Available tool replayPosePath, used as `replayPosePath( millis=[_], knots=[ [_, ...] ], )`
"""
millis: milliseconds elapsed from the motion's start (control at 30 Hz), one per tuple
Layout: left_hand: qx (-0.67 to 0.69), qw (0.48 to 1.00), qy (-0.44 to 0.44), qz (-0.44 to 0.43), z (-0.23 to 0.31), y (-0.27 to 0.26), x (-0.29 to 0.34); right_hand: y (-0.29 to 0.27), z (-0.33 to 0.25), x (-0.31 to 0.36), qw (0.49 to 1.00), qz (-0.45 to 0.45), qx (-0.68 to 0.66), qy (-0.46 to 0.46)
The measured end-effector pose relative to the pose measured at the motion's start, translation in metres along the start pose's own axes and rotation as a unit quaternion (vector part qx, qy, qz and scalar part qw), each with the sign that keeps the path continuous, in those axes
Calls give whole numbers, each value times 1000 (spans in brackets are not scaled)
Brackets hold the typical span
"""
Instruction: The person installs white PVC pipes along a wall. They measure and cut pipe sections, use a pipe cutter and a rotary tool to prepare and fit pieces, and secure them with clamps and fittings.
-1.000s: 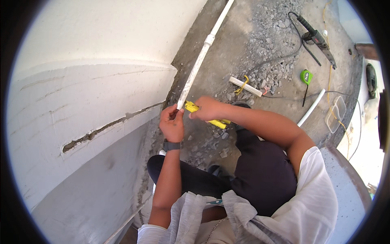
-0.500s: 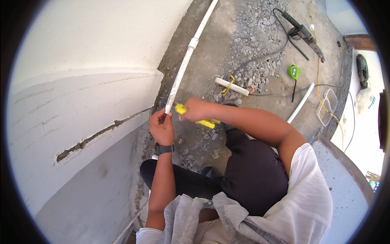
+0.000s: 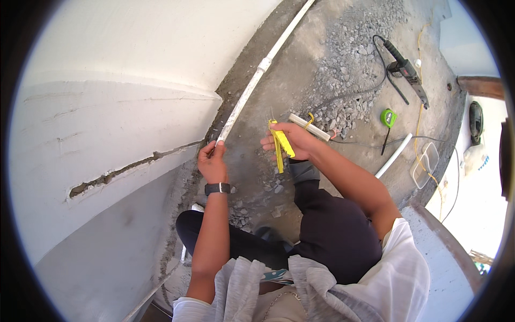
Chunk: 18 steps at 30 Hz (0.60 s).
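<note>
My left hand [image 3: 213, 165], with a dark watch at its wrist, pinches the near end of a long white plastic pipe [image 3: 245, 96]. The pipe slants up and away from it and has a thicker coupling partway along. To the right of the pipe end, and apart from it, my right hand [image 3: 294, 140] holds a yellow two-armed hand tool [image 3: 282, 142]. The tool's arms spread toward me, and several of my fingers stretch out behind it. Its exact kind is not clear.
A chipped groove [image 3: 115, 177] runs along the white wall at left. Rubble [image 3: 351, 59] covers part of the floor. To the right lie a corded power tool [image 3: 406, 72], a green tape measure [image 3: 388, 117], a wooden piece [image 3: 309, 127], a white pipe length [image 3: 393, 156] and a clear container [image 3: 425, 165].
My right hand has moved right, away from the pipe end, and turned with the yellow tool, whose arms now point toward me. My left hand still holds the pipe end.
</note>
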State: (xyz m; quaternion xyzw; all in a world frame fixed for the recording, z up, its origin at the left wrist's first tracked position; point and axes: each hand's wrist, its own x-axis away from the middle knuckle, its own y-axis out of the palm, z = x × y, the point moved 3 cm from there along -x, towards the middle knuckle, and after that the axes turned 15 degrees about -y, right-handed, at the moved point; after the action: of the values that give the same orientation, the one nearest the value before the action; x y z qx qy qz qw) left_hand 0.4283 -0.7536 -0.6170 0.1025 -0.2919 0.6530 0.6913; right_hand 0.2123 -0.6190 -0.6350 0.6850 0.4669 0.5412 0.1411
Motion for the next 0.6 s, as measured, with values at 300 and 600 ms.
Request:
replayPosePath(
  millis=[300, 600],
  knots=[
    [123, 982, -136, -54, 24, 11, 26, 49, -78, 32, 958, 19, 40, -284],
    [76, 969, -74, -223, 52, -12, 40, 138, -76, -13, 886, -246, 207, -335]
  ],
)
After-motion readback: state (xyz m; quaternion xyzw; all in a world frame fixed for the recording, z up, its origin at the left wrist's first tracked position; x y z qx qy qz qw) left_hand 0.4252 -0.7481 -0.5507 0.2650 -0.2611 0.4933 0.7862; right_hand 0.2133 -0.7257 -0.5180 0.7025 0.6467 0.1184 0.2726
